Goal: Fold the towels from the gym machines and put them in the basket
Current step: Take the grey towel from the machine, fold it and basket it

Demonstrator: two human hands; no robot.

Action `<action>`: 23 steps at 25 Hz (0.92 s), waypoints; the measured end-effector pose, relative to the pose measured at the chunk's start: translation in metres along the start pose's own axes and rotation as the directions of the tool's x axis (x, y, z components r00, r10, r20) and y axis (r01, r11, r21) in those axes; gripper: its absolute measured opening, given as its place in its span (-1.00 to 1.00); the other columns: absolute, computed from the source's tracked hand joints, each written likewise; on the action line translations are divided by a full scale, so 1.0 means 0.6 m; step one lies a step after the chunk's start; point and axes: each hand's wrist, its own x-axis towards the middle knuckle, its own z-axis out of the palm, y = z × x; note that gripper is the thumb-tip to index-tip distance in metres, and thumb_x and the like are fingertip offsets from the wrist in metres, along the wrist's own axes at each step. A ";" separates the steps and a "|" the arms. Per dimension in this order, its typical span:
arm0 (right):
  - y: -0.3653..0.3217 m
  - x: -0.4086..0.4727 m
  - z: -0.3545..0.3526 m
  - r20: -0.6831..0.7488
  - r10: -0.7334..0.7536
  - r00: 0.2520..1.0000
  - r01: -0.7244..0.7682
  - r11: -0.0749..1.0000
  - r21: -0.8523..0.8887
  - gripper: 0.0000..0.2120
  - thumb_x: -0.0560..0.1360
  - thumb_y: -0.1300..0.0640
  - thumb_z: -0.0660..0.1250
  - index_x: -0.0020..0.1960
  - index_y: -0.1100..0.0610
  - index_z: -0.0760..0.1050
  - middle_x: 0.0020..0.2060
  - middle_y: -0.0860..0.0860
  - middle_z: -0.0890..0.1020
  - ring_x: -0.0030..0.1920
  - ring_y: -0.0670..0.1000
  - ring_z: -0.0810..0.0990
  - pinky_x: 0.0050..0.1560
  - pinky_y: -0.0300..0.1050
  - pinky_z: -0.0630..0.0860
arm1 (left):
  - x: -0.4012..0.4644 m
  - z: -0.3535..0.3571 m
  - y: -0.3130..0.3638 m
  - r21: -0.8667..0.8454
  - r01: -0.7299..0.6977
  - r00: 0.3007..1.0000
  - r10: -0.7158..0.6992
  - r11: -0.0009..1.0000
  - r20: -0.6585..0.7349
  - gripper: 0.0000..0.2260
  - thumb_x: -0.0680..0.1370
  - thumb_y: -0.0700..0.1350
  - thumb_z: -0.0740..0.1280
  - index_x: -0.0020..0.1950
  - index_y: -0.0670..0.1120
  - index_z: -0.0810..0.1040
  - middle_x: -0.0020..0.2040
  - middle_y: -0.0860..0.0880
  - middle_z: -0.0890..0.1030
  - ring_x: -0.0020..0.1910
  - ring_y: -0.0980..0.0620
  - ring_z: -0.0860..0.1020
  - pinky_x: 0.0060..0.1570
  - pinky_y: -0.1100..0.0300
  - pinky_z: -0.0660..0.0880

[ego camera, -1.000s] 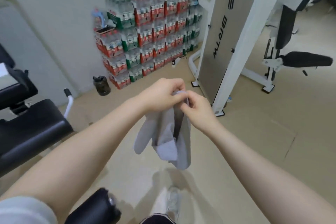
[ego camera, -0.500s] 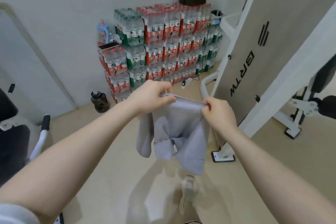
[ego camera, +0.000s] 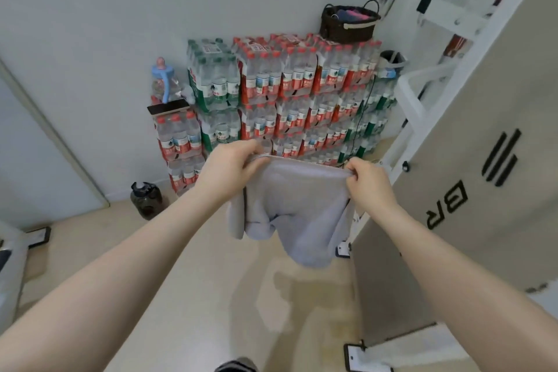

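Pinching soft grey towel taut.

Both my bare forearms reach forward and up, converging ahead of me; my left hand has its back toward me, fingers curled, pinching one top corner of the grey towel; my right hand pinches the other corner, knuckles up; the two hands are held apart at about the same level.
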 end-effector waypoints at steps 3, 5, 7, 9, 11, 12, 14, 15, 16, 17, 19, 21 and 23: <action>0.009 0.107 0.016 -0.044 -0.034 0.998 0.035 0.999 0.029 -0.84 0.47 0.37 0.09 -0.25 0.19 0.29 -0.36 0.01 0.35 -0.30 0.04 0.33 -0.38 -0.12 0.18 | 0.071 0.042 -0.064 -0.075 0.147 0.984 -0.137 0.986 0.115 -0.86 0.57 -0.11 0.23 -0.03 -0.16 0.52 -0.20 -0.02 0.52 -0.17 -0.01 0.46 -0.28 0.23 0.28; 0.004 0.191 0.029 -0.044 -0.006 0.999 0.011 0.994 0.112 -0.80 0.52 0.36 0.06 -0.24 0.15 0.28 -0.34 -0.07 0.31 -0.34 0.00 0.36 -0.41 -0.15 0.28 | 0.145 0.062 -0.105 -0.085 0.176 0.979 -0.166 0.981 0.116 -0.83 0.59 -0.11 0.20 0.00 -0.18 0.52 -0.14 -0.05 0.56 -0.14 -0.02 0.48 -0.22 0.18 0.28; -0.003 0.282 0.041 -0.020 0.126 0.992 -0.117 0.960 0.254 -0.80 0.57 0.33 0.02 -0.15 0.14 0.33 -0.30 -0.09 0.35 -0.42 -0.02 0.46 -0.53 -0.28 0.38 | 0.231 0.077 -0.144 -0.029 0.152 0.981 -0.147 0.988 0.128 -0.83 0.59 -0.11 0.18 -0.02 -0.19 0.49 -0.14 -0.08 0.55 -0.16 -0.02 0.45 -0.21 0.16 0.28; -0.009 0.382 0.056 -0.048 0.160 0.986 -0.138 0.942 0.305 -0.80 0.55 0.34 0.01 -0.14 0.16 0.34 -0.31 -0.05 0.38 -0.45 0.00 0.45 -0.57 -0.34 0.30 | 0.324 0.091 -0.189 0.021 0.150 0.978 -0.151 0.989 0.145 -0.84 0.60 -0.11 0.16 -0.08 -0.18 0.42 -0.19 -0.08 0.51 -0.20 -0.04 0.43 -0.26 0.13 0.29; -0.019 0.479 0.067 -0.111 0.098 0.989 -0.059 0.949 0.309 -0.81 0.50 0.39 0.02 -0.23 0.20 0.29 -0.38 0.01 0.34 -0.41 0.03 0.32 -0.45 -0.19 0.23 | 0.407 0.099 -0.232 0.012 0.200 0.970 -0.200 0.980 0.138 -0.89 0.58 -0.12 0.18 -0.10 -0.14 0.40 -0.29 -0.01 0.46 -0.25 -0.03 0.42 -0.35 0.18 0.30; -0.027 0.527 0.070 -0.136 0.054 0.989 -0.009 0.951 0.310 -0.81 0.46 0.42 0.02 -0.26 0.21 0.27 -0.41 0.03 0.30 -0.40 0.03 0.25 -0.38 -0.14 0.15 | 0.445 0.101 -0.254 0.007 0.227 0.965 -0.226 0.974 0.130 -0.91 0.55 -0.13 0.20 -0.10 -0.14 0.41 -0.34 0.03 0.43 -0.28 -0.02 0.42 -0.36 0.19 0.31; -0.042 0.620 0.081 -0.147 -0.034 0.989 0.078 0.948 0.310 -0.81 0.42 0.44 0.05 -0.29 0.22 0.28 -0.44 0.04 0.29 -0.42 0.00 0.19 -0.34 -0.11 0.09 | 0.513 0.106 -0.301 0.032 0.230 0.961 -0.232 0.973 0.152 -0.85 0.45 -0.11 0.20 -0.13 -0.19 0.44 -0.35 0.02 0.41 -0.29 -0.05 0.40 -0.35 0.14 0.30; -0.050 0.662 0.087 -0.136 -0.064 0.989 0.103 0.948 0.301 -0.82 0.41 0.45 0.07 -0.28 0.23 0.32 -0.43 0.04 0.32 -0.42 -0.01 0.22 -0.35 -0.11 0.11 | 0.545 0.108 -0.325 0.053 0.220 0.958 -0.226 0.974 0.174 -0.80 0.38 -0.09 0.16 -0.18 -0.21 0.43 -0.33 -0.02 0.42 -0.28 -0.07 0.40 -0.34 0.14 0.29; -0.056 0.702 0.094 -0.116 -0.091 0.989 0.121 0.952 0.281 -0.82 0.40 0.45 0.09 -0.25 0.24 0.37 -0.39 0.05 0.38 -0.38 -0.02 0.28 -0.36 -0.12 0.16 | 0.575 0.110 -0.349 0.068 0.236 0.951 -0.245 0.969 0.190 -0.79 0.32 -0.09 0.12 -0.22 -0.21 0.42 -0.31 -0.06 0.43 -0.26 -0.08 0.39 -0.33 0.13 0.28; -0.059 0.740 0.104 -0.100 -0.108 0.989 0.130 0.960 0.250 -0.83 0.40 0.44 0.11 -0.22 0.26 0.42 -0.33 0.06 0.43 -0.33 -0.02 0.33 -0.33 -0.14 0.21 | 0.603 0.113 -0.373 0.082 0.262 0.942 -0.274 0.961 0.196 -0.80 0.32 -0.11 0.11 -0.23 -0.21 0.42 -0.28 -0.09 0.45 -0.25 -0.09 0.39 -0.32 0.13 0.26; -0.057 0.820 0.124 -0.084 -0.114 0.990 0.129 0.971 0.200 -0.86 0.41 0.41 0.15 -0.20 0.32 0.49 -0.26 0.10 0.48 -0.24 0.03 0.39 -0.24 -0.16 0.24 | 0.659 0.122 -0.420 0.108 0.332 0.922 -0.347 0.937 0.170 -0.89 0.40 -0.22 0.14 -0.21 -0.21 0.44 -0.24 -0.11 0.46 -0.19 -0.12 0.42 -0.25 0.15 0.26; -0.062 0.905 0.143 -0.100 -0.090 0.991 0.111 0.965 0.238 -0.85 0.43 0.37 0.16 -0.26 0.39 0.45 -0.31 0.16 0.44 -0.30 0.06 0.36 -0.23 -0.15 0.22 | 0.719 0.130 -0.456 0.150 0.357 0.922 -0.374 0.922 0.105 -0.91 0.45 -0.32 0.14 -0.21 -0.20 0.41 -0.23 -0.10 0.43 -0.15 -0.13 0.42 -0.22 0.14 0.26; -0.077 1.000 0.158 -0.154 -0.083 0.985 0.123 0.953 0.278 -0.81 0.44 0.33 0.15 -0.29 0.43 0.42 -0.35 0.26 0.42 -0.34 0.16 0.34 -0.23 -0.11 0.22 | 0.781 0.134 -0.492 0.187 0.369 0.927 -0.374 0.910 -0.012 -0.89 0.48 -0.33 0.13 -0.14 -0.25 0.45 -0.16 -0.17 0.48 -0.10 -0.14 0.43 -0.19 0.10 0.30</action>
